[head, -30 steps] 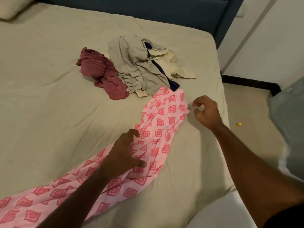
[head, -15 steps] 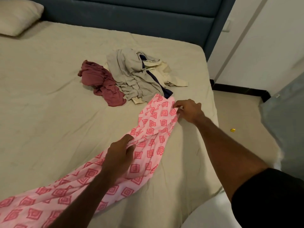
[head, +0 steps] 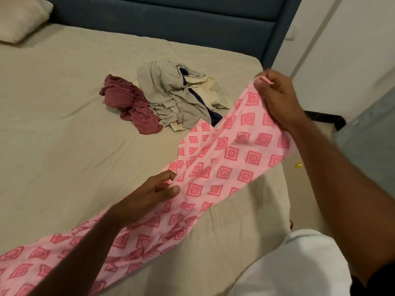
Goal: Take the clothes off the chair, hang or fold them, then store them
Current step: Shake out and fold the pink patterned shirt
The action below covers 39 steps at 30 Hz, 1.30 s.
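right hand (head: 277,99) pinches the top edge of a pink patterned garment (head: 224,167) and holds that end above the bed (head: 64,135); left hand (head: 149,195) grips the cloth at its middle. the rest trails down across the sheet. a maroon garment (head: 130,103) and a grey-and-cream pile (head: 171,92) lie touching near the headboard (head: 171,20).

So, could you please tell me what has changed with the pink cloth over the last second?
The right hand took hold of the pink patterned cloth by its far end and lifted it off the bed. The left hand kept its grip mid-length. The maroon garment and grey clothes pile stayed put.
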{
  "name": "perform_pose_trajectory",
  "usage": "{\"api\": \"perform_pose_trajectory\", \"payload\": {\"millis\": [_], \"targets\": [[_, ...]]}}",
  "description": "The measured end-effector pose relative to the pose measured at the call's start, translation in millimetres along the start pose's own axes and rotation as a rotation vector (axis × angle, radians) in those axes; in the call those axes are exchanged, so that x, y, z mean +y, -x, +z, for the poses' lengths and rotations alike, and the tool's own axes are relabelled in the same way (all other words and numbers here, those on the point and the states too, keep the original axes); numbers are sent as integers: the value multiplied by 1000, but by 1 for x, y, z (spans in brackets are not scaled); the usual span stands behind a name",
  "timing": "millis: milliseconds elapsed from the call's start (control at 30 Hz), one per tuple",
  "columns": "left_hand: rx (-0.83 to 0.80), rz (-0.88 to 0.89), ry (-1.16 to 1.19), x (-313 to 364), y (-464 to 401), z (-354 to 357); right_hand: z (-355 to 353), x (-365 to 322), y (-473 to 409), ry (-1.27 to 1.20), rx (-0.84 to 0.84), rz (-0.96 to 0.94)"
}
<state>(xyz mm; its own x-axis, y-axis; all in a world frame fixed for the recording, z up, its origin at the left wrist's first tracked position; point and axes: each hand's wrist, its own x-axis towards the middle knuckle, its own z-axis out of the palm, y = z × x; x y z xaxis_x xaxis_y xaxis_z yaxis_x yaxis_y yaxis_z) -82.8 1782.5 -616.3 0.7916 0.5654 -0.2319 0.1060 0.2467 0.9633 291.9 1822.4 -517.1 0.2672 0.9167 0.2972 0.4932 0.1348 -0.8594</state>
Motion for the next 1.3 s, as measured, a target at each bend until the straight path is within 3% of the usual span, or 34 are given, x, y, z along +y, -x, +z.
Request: {"api": "perform_pose_trajectory", "payload": {"millis": [100, 200, 300, 400, 533, 600, 733, 833, 900, 1000, 1100, 1167, 1300], "targets": [[43, -173, -209, -9, -2, -12, 26, 13, -20, 326, -53, 11], [181, -293, -199, -18, 7, -29, 35, 47, -25, 580, -153, 166], [298, -356, -383, -25, 20, -47, 33, 61, -20, 514, -112, 239], [326, -312, -614, -32, 36, -57, 28, 63, -18, 460, -163, 246], [237, -339, -180, -49, 66, -69, 19, 53, -20, 249, -315, 298], [186, -352, -79, -53, 75, -71, 26, 45, -28, 209, -360, 288], [223, -356, -267, -57, 72, -76, 79, 53, -52, 283, -358, 212], [281, -348, -484, -63, 71, -84, 125, 79, -52, 495, -424, 349], [301, -335, -583, -69, 70, -83, 144, 95, -38, 557, -395, 483], [415, -306, -630, -75, 68, -77, 153, 111, -22, 706, -283, 537], [450, -321, -594, -74, 67, -75, 144, 117, -12, 811, -363, 498], [427, -340, -550, -69, 66, -73, 129, 121, -6, 784, -342, 427], [258, -384, -516, -54, 59, -69, 82, 122, 7, 683, -145, 325]]}}
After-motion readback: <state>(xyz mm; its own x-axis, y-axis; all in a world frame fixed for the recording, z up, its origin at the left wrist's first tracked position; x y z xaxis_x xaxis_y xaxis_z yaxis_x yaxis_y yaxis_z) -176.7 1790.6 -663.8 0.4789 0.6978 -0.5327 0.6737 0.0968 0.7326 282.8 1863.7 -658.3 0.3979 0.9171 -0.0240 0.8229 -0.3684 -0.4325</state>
